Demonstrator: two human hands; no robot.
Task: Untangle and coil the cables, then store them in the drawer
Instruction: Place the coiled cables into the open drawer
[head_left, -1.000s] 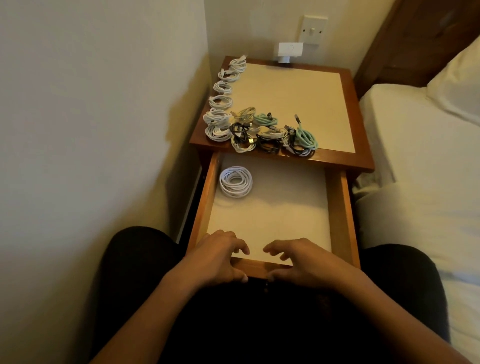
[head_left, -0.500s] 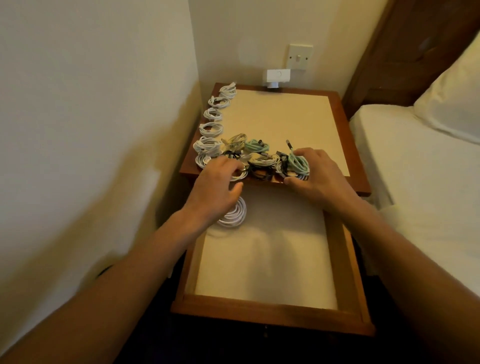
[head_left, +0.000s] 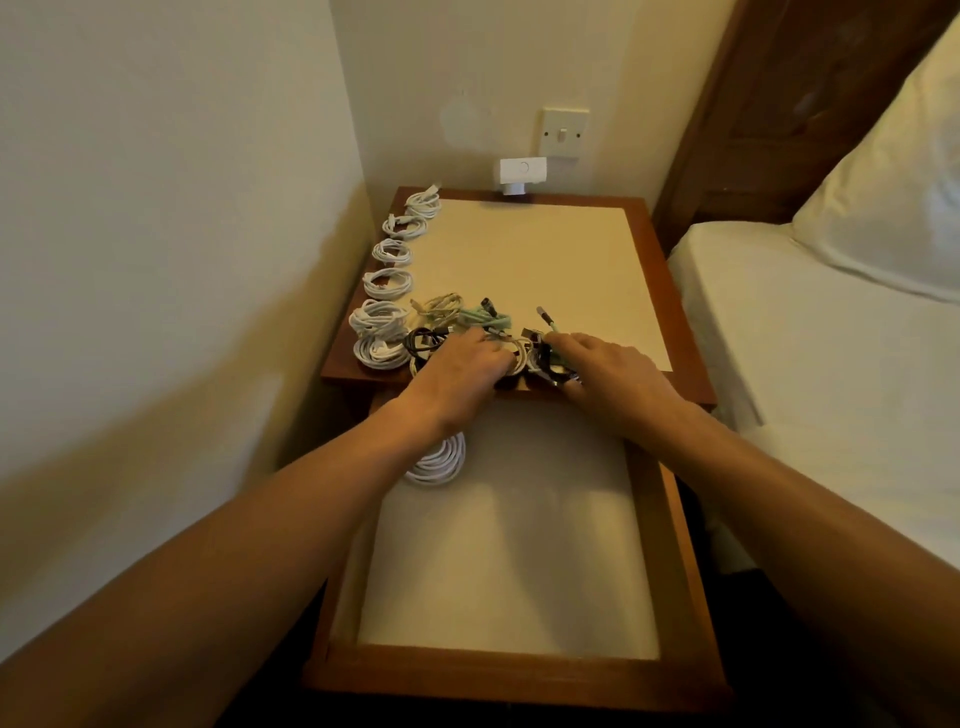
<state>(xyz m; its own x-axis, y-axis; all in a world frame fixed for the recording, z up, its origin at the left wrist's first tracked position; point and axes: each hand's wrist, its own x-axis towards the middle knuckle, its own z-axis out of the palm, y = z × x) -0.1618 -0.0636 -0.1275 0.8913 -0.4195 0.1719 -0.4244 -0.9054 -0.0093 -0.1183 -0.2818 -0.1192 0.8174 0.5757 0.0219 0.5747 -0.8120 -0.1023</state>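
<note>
- Along the left edge of the nightstand (head_left: 650, 244), close by the wall, six white coils (head_left: 388, 283) lie in a row from the back corner to the front.
- Just right of the front of that row, a cluster of mixed coils (head_left: 441, 307) in beige, mint, black and white crowds the front edge of the top.
- The left hand (head_left: 457, 370) lies on that cluster, its fingers bent down close together over a white and black bundle. The thumb is hidden, so I cannot tell whether it really grips anything.
- Below the left wrist, one white coil (head_left: 439, 461) lies flat in the far left corner of the open drawer (head_left: 519, 670), partly hidden by the forearm.
- The right hand (head_left: 608, 375) is on the green-and-black coil (head_left: 543, 359) at the right end of the cluster. Its fingers curl over the top and the thumb is tucked in at the near side, clasping the coil. A green plug end pokes out beyond the fingertips.
- On the back wall are a wall switch (head_left: 565, 132) and a white adapter (head_left: 523, 170) under it.
- To the right is a bed (head_left: 805, 338) with a pillow (head_left: 883, 208).
</note>
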